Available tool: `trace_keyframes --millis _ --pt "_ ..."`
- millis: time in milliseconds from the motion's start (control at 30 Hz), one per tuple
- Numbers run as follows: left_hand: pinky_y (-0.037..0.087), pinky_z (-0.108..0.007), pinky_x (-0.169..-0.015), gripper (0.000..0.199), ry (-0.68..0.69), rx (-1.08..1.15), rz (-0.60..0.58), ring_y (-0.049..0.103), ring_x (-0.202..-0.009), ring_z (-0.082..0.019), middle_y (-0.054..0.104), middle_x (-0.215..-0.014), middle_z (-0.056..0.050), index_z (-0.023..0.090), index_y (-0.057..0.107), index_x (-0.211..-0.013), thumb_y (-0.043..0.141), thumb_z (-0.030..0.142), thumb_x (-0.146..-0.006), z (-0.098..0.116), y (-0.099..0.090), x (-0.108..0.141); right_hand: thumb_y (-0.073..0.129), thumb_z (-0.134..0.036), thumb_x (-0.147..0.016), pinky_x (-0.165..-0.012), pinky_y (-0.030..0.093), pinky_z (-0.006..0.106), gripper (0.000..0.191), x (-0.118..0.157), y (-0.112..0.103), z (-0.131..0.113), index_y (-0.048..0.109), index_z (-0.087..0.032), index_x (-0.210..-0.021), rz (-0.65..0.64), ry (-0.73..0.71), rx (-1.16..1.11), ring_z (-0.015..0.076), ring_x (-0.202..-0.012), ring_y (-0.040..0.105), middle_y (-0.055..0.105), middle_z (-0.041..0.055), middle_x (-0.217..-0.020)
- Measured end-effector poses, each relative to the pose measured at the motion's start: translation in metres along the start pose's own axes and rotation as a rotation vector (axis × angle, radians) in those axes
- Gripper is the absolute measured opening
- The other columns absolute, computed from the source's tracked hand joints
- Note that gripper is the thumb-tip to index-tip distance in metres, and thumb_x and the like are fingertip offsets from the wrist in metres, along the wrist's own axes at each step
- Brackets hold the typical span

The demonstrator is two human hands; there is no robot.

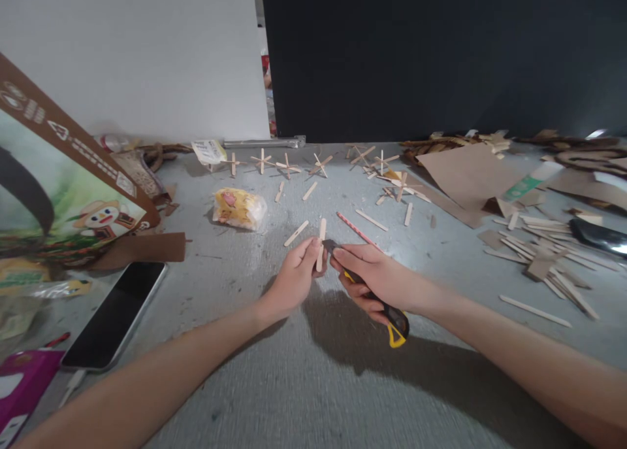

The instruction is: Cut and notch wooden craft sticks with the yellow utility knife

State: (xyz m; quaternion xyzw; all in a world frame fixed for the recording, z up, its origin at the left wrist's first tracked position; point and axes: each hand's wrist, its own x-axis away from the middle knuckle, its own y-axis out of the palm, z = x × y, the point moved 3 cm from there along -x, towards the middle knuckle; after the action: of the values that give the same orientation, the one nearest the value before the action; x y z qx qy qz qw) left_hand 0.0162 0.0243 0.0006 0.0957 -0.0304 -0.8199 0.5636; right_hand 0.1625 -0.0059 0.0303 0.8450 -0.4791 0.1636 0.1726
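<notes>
Near the middle of the grey table, my left hand (295,276) is closed on a short wooden stick (321,243), which stands roughly upright between thumb and fingers. My right hand (372,276) grips a black and yellow utility knife (398,325), its front end close to the stick's right side. Whether the blade touches the wood I cannot tell. A notched stick piece (296,233) lies just beyond my left hand. Behind my right hand rests a red striped pencil (357,230), with a thin stick (371,220) beside it.
Several crossed-stick pieces (262,161) line the back. A yellow package (238,208) sits left of centre. At the left are a phone (115,316), a printed bag (68,194) and a magenta box (27,383). Loose sticks (563,282), cardboard (470,174) and a glue stick (533,181) lie right.
</notes>
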Motion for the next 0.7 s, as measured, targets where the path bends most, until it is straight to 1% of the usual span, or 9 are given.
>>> trace_keyframes --millis 267,500,633,700 --pt "0.028 -0.028 -0.055 0.056 0.006 0.039 0.021 0.033 -0.055 -0.010 0.040 -0.061 0.005 0.021 0.047 -0.070 0.057 0.068 -0.098 -0.0031 -0.0006 -0.0004 0.051 -0.056 -0.105 -0.030 0.031 0.016 0.034 0.0011 0.0044 -0.0021 0.042 -0.027 -0.089 -0.035 0.003 -0.063 0.0063 -0.033 0.032 0.037 -0.0125 -0.053" --pt "0.030 -0.028 -0.055 0.058 -0.020 0.038 0.018 0.032 -0.056 -0.010 0.038 -0.063 0.005 0.022 0.044 -0.069 0.057 0.071 -0.097 -0.0009 -0.0001 -0.0012 0.051 -0.055 -0.104 -0.029 0.030 0.016 0.033 -0.0004 0.0036 -0.0014 0.040 -0.027 -0.091 -0.045 -0.001 -0.081 0.0066 -0.033 0.031 0.036 -0.0130 -0.053" --pt "0.029 -0.028 -0.055 0.057 -0.026 0.046 0.017 0.031 -0.055 -0.010 0.037 -0.061 0.006 0.021 0.047 -0.071 0.058 0.072 -0.096 0.0007 0.0004 -0.0010 0.050 -0.056 -0.105 -0.030 0.030 0.015 0.033 -0.0025 0.0022 0.0006 0.039 -0.028 -0.091 -0.057 0.010 -0.091 0.0067 -0.033 0.029 0.035 -0.0136 -0.051" --pt "0.029 -0.027 -0.054 0.059 -0.036 0.062 0.018 0.031 -0.054 -0.009 0.038 -0.061 0.006 0.022 0.046 -0.070 0.060 0.073 -0.094 0.0005 0.0007 -0.0014 0.050 -0.057 -0.104 -0.030 0.030 0.015 0.033 -0.0030 0.0018 0.0016 0.039 -0.028 -0.091 -0.064 0.012 -0.094 0.0067 -0.033 0.029 0.034 -0.0138 -0.051"
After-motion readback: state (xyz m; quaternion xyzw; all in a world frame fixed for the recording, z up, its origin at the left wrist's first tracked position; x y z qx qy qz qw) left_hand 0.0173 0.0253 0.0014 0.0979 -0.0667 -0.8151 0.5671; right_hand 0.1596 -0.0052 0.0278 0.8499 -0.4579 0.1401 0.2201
